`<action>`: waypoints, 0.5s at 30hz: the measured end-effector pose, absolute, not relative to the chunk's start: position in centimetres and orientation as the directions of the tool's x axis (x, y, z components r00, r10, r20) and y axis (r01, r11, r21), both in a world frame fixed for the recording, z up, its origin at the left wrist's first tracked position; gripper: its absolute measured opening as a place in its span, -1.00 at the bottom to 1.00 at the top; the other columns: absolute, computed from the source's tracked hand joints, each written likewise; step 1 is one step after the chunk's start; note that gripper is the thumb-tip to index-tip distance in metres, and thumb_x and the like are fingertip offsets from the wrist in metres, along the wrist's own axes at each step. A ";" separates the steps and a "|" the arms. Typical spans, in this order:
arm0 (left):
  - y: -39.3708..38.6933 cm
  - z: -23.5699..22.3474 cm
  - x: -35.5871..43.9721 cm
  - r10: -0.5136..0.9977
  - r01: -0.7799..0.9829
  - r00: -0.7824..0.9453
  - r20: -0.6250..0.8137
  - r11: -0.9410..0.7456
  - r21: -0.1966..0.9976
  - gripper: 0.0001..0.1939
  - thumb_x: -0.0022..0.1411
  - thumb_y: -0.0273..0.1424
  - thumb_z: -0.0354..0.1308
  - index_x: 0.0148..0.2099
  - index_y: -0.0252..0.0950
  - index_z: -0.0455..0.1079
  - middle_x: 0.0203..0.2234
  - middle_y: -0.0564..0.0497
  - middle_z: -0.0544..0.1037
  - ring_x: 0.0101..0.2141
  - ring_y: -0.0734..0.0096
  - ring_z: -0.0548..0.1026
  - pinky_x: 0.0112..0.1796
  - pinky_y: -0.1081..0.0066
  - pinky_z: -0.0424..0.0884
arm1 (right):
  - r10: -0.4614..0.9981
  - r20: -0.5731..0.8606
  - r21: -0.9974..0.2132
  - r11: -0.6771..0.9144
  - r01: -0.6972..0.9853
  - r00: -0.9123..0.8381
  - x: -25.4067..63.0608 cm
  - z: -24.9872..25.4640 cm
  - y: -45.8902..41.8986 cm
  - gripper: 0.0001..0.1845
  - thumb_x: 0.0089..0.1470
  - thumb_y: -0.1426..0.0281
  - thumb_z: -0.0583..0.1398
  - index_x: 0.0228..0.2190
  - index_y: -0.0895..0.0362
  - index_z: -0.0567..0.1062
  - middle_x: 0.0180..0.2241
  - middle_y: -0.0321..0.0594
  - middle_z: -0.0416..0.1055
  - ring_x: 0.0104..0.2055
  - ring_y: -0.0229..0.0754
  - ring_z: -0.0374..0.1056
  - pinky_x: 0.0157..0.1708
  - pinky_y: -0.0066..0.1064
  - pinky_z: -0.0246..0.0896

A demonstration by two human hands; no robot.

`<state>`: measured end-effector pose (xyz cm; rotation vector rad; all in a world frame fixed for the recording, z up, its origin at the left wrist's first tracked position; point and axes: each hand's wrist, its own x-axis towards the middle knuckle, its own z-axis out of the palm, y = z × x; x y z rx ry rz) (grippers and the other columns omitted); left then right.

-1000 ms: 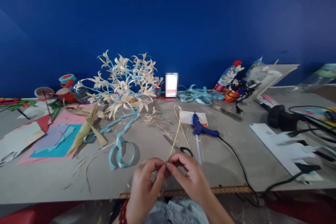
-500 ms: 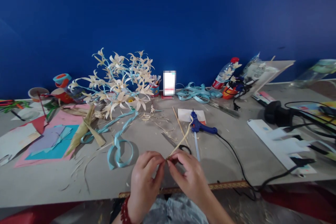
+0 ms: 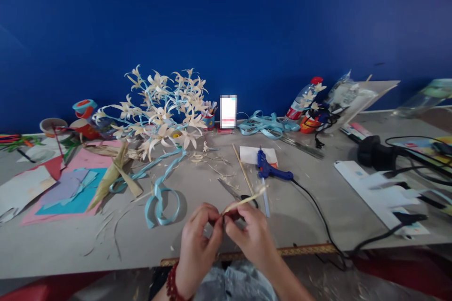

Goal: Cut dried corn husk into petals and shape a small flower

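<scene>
Near the table's front edge my left hand (image 3: 202, 231) and my right hand (image 3: 248, 229) meet, fingertips pinched together. A thin pale strip, like dried husk (image 3: 243, 201), runs from between the fingertips and sticks out to the right above my right hand. What lies right at the pinch is dark and too small to make out. Just beyond my hands lie scissors (image 3: 231, 190), partly covered by the strip and my right hand, and a thin wooden stick (image 3: 243, 169). A blue glue gun (image 3: 271, 169) rests behind them on a white card (image 3: 247, 154).
Pale handmade flowers (image 3: 160, 108) on blue stems stand at the back left, with loose blue ribbon (image 3: 165, 207) in front. Coloured paper (image 3: 67, 202) and a dried husk (image 3: 109, 178) lie left. A white power strip (image 3: 379, 197) with cables is on the right; a bottle (image 3: 300, 99) leans behind.
The strip's free end has swung down and to the right, from near the glue gun to beside the glue stick. My hands stay pinched together in almost the same place.
</scene>
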<state>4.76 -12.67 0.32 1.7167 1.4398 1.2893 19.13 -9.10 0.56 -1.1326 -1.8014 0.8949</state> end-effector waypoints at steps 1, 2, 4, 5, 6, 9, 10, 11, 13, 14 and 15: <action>-12.7 0.4 4.7 0.960 0.374 -0.040 0.277 -0.242 0.895 -0.85 0.26 -0.53 0.03 -0.38 -0.27 0.32 -0.47 0.03 0.43 -0.43 0.42 0.44 -0.36 0.46 0.36 | 0.935 0.222 -0.891 0.310 0.330 -0.278 19.2 0.6 -9.0 -0.87 0.00 0.54 0.14 -0.46 0.11 0.45 -0.49 -0.27 0.47 -0.43 -0.21 0.40 -0.42 -0.47 0.24; -12.6 0.4 4.7 0.971 0.324 -0.045 0.235 -0.208 0.923 -0.83 0.26 -0.52 0.02 -0.39 -0.27 0.32 -0.48 0.04 0.43 -0.46 0.44 0.44 -0.39 0.47 0.36 | 0.937 0.191 -0.909 0.280 0.307 -0.291 19.3 0.7 -8.9 -0.88 0.01 0.54 0.13 -0.46 0.11 0.45 -0.50 -0.28 0.46 -0.44 -0.22 0.39 -0.44 -0.49 0.23; -12.6 0.5 4.6 0.984 0.241 -0.047 0.170 -0.154 0.958 -0.83 0.28 -0.50 0.02 -0.39 -0.28 0.32 -0.47 0.05 0.42 -0.51 0.47 0.43 -0.44 0.49 0.35 | 0.934 0.148 -0.931 0.243 0.272 -0.326 19.5 0.9 -8.9 -0.88 0.02 0.53 0.13 -0.47 0.12 0.45 -0.51 -0.30 0.45 -0.46 -0.25 0.37 -0.46 -0.51 0.21; -12.6 0.5 4.6 0.986 0.225 -0.050 0.158 -0.143 0.964 -0.83 0.27 -0.50 0.02 -0.39 -0.28 0.32 -0.47 0.05 0.42 -0.51 0.48 0.43 -0.44 0.49 0.35 | 0.929 0.138 -0.935 0.237 0.264 -0.343 19.6 1.0 -8.9 -0.88 0.03 0.53 0.13 -0.46 0.11 0.45 -0.51 -0.30 0.45 -0.45 -0.25 0.37 -0.46 -0.51 0.21; -12.6 0.6 4.6 0.984 0.231 -0.058 0.167 -0.150 0.961 -0.83 0.27 -0.50 0.03 -0.40 -0.28 0.33 -0.47 0.05 0.42 -0.50 0.47 0.43 -0.43 0.49 0.35 | 0.924 0.132 -0.936 0.235 0.262 -0.359 19.6 1.1 -9.0 -0.88 0.04 0.52 0.13 -0.45 0.11 0.45 -0.50 -0.30 0.45 -0.44 -0.24 0.37 -0.45 -0.50 0.22; -12.7 0.7 4.6 0.962 0.325 -0.078 0.262 -0.224 0.919 -0.84 0.23 -0.53 0.07 -0.42 -0.27 0.33 -0.49 0.04 0.43 -0.44 0.41 0.43 -0.38 0.46 0.35 | 0.911 0.125 -0.929 0.247 0.276 -0.393 19.7 1.3 -9.3 -0.89 0.04 0.52 0.14 -0.40 0.10 0.45 -0.44 -0.28 0.47 -0.38 -0.21 0.39 -0.39 -0.47 0.25; -12.7 0.8 4.6 0.954 0.350 -0.079 0.288 -0.244 0.905 -0.84 0.22 -0.54 0.07 -0.42 -0.27 0.33 -0.50 0.03 0.44 -0.43 0.40 0.43 -0.37 0.45 0.35 | 0.906 0.131 -0.923 0.260 0.284 -0.402 19.7 1.3 -9.5 -0.89 0.03 0.53 0.15 -0.39 0.10 0.44 -0.43 -0.27 0.47 -0.37 -0.20 0.39 -0.37 -0.46 0.25; -12.8 0.8 4.7 0.948 0.366 -0.077 0.308 -0.260 0.894 -0.85 0.21 -0.55 0.08 -0.41 -0.27 0.33 -0.50 0.04 0.44 -0.43 0.40 0.43 -0.37 0.45 0.35 | 0.903 0.138 -0.916 0.273 0.295 -0.408 19.7 1.3 -9.6 -0.89 0.02 0.53 0.16 -0.39 0.10 0.44 -0.43 -0.27 0.46 -0.37 -0.19 0.39 -0.37 -0.46 0.25; -12.8 0.9 4.7 0.944 0.377 -0.066 0.323 -0.276 0.884 -0.85 0.19 -0.56 0.09 -0.41 -0.26 0.34 -0.50 0.04 0.45 -0.43 0.40 0.44 -0.37 0.45 0.36 | 0.897 0.147 -0.900 0.296 0.320 -0.417 19.8 1.1 -9.7 -0.89 0.01 0.54 0.16 -0.41 0.10 0.43 -0.44 -0.28 0.46 -0.37 -0.19 0.39 -0.37 -0.45 0.24; -12.8 0.9 4.7 0.943 0.376 -0.062 0.326 -0.280 0.883 -0.86 0.19 -0.56 0.09 -0.40 -0.26 0.34 -0.50 0.04 0.45 -0.43 0.40 0.44 -0.37 0.45 0.36 | 0.894 0.150 -0.892 0.307 0.332 -0.422 19.8 1.0 -9.7 -0.89 0.02 0.54 0.16 -0.41 0.10 0.44 -0.44 -0.28 0.46 -0.38 -0.20 0.39 -0.37 -0.46 0.23; -12.9 0.9 4.8 0.945 0.374 -0.058 0.322 -0.278 0.885 -0.86 0.20 -0.56 0.09 -0.40 -0.26 0.35 -0.49 0.04 0.46 -0.43 0.40 0.45 -0.37 0.45 0.37 | 0.892 0.153 -0.885 0.315 0.343 -0.425 19.9 0.8 -9.7 -0.89 0.02 0.54 0.16 -0.42 0.10 0.44 -0.45 -0.28 0.46 -0.38 -0.20 0.39 -0.37 -0.46 0.22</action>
